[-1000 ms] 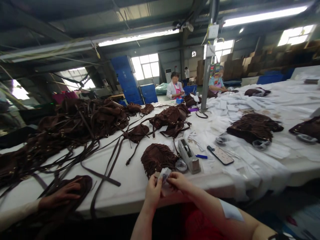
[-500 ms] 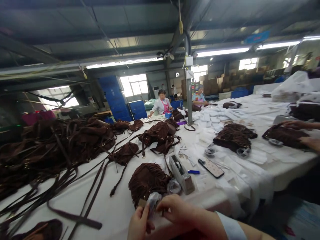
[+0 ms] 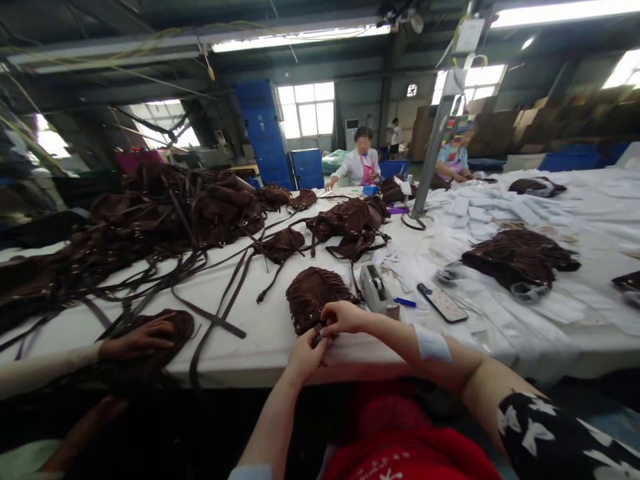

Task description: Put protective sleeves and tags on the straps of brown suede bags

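Observation:
A dark brown fringed bag (image 3: 317, 290) lies on the white-covered table near its front edge. My left hand (image 3: 306, 352) and my right hand (image 3: 345, 318) meet at the bag's near edge, fingers closed around something small and dark that I cannot make out. Just right of the bag stands a grey tape dispenser (image 3: 377, 290). Beside that lie a blue pen (image 3: 405, 302) and a phone in a patterned case (image 3: 442, 303).
Brown bags (image 3: 200, 207) with long straps are heaped at the left. Another person's hand (image 3: 140, 339) rests on a brown bag at the lower left. Two people sit across the table by a metal post (image 3: 431, 157). White sheets (image 3: 475, 210) and more bags lie right.
The view has tilted down and turned left. The clear plastic wrap by my fingers no longer shows. My hands have drawn together at the bag's edge. Another person's arms now show at the left.

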Demonstrator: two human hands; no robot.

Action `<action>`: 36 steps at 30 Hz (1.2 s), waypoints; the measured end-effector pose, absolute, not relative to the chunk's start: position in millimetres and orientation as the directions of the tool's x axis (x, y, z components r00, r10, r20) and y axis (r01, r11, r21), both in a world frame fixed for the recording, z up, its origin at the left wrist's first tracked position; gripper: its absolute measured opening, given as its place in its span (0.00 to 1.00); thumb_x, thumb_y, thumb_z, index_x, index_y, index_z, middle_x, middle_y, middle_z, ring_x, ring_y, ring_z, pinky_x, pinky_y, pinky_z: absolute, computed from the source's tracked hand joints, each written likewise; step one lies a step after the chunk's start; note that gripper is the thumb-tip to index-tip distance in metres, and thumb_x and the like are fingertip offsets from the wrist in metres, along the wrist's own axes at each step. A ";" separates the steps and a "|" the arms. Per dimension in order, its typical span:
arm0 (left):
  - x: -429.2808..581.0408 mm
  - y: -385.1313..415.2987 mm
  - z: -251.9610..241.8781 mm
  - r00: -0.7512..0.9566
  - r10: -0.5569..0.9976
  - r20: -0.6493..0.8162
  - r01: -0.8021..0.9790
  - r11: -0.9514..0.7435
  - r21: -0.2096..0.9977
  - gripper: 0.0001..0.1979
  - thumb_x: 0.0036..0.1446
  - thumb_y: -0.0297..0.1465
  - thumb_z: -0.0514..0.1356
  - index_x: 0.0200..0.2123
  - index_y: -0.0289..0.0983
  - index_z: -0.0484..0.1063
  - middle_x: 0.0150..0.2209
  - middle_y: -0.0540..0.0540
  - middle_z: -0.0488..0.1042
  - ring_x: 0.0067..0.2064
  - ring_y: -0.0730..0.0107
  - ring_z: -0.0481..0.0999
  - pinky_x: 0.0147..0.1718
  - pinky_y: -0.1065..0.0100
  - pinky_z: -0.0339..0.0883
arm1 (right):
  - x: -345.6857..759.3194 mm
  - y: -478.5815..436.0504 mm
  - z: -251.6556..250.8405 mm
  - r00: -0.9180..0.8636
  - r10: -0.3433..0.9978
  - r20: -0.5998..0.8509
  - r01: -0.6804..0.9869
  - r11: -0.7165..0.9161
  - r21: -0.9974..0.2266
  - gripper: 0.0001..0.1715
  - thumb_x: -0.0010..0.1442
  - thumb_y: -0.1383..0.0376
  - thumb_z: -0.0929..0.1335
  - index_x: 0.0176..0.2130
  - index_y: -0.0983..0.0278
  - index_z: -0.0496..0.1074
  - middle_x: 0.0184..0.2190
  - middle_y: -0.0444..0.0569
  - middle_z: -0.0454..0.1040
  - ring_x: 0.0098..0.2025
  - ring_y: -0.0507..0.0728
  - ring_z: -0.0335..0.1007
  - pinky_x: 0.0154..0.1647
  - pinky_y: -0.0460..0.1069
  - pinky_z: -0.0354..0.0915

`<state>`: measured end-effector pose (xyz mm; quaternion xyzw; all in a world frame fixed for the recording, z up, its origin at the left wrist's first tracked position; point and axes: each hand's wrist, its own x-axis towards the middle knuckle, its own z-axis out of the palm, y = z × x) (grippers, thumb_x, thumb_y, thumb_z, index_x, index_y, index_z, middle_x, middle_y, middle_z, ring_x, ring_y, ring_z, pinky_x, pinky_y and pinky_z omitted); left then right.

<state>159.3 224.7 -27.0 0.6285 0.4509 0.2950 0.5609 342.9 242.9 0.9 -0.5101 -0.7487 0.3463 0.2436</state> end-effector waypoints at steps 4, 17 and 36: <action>158.7 223.6 -26.0 0.455 0.878 -0.151 0.234 0.045 0.971 0.12 0.49 0.35 0.64 0.36 0.36 0.75 0.22 0.50 0.75 0.15 0.73 0.71 0.14 0.74 0.63 | 346.6 249.3 5.9 -0.579 0.815 -0.035 0.424 0.264 -0.866 0.18 0.49 0.61 0.73 0.41 0.66 0.77 0.31 0.45 0.77 0.31 0.51 0.70 0.32 0.44 0.63; 162.2 230.7 -29.5 0.419 0.859 -0.294 0.122 0.267 0.956 0.12 0.47 0.34 0.66 0.32 0.33 0.73 0.20 0.51 0.73 0.17 0.74 0.73 0.16 0.76 0.63 | 340.8 217.9 -0.1 -0.615 0.760 0.211 0.705 0.649 -0.286 0.13 0.59 0.66 0.66 0.43 0.63 0.77 0.39 0.51 0.75 0.40 0.57 0.69 0.43 0.50 0.63; 160.8 235.3 -41.1 0.332 0.866 -0.375 0.067 0.375 0.925 0.23 0.39 0.38 0.72 0.37 0.33 0.72 0.27 0.48 0.78 0.23 0.73 0.77 0.21 0.74 0.69 | 470.8 174.3 5.6 0.572 0.820 -0.033 0.508 -0.386 -0.770 0.16 0.56 0.60 0.67 0.22 0.67 0.74 0.22 0.49 0.72 0.33 0.56 0.69 0.35 0.47 0.61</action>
